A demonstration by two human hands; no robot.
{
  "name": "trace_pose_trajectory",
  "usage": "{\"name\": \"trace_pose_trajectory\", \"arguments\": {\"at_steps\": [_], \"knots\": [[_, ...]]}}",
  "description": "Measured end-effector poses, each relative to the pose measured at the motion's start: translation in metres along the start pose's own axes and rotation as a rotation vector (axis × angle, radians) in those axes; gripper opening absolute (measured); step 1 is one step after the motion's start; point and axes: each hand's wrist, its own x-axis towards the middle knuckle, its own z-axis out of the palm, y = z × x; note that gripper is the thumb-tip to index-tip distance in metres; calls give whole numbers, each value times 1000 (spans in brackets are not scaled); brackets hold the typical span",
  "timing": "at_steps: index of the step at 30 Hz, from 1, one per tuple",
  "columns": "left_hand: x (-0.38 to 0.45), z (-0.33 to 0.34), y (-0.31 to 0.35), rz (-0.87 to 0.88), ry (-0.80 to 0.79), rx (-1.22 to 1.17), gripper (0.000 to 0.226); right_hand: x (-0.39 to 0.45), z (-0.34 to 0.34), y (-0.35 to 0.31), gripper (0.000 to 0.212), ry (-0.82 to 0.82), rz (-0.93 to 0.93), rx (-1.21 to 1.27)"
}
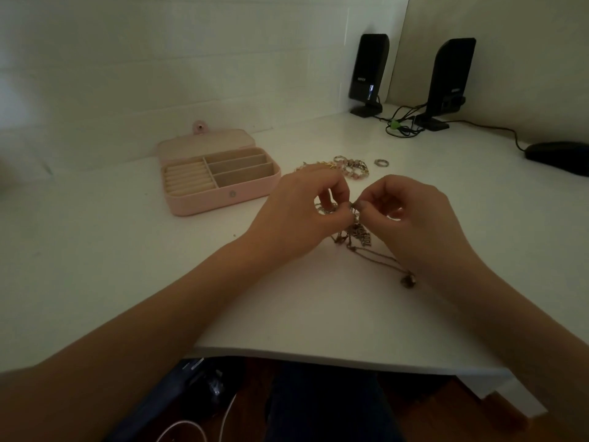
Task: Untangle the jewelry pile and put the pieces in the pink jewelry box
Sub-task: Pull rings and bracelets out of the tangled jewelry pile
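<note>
At the middle of the white worktop [127, 266], a knot of chains [349, 229] is held up just off the surface between both hands. The left hand [293, 215] pinches one part of the tangle with curled fingers; the right hand [411, 215] pinches another part just beside it, so both grips are pressed together on the chains. One loose strand with a small pendant [408, 280] trails toward the near right and lies on the worktop. Farther off, a second heap of bracelets [345, 167] and a single ring [381, 163] lie untouched. The pink jewelry box [204, 204] stands open to the far left; nothing can be made out in its compartments. The untangling step is judged to be in hand. Next, one strand would need to be drawn free of the knot gently, then carried left to the box.
</note>
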Motion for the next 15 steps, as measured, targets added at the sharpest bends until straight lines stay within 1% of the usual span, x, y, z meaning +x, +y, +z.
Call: {"name": "trace_pose_trajectory", "arguments": {"at_steps": [8, 12, 15], "knots": [[1, -2, 1, 14, -8, -26, 5, 1, -2, -1, 7, -37, 51, 51], [0, -1, 2, 28, -34, -3, 6, 0, 0, -2, 5, -16, 14, -23], [-1, 1, -1, -4, -59, 15, 5, -1, 1, -1, 2, -15, -31, -114]]}}
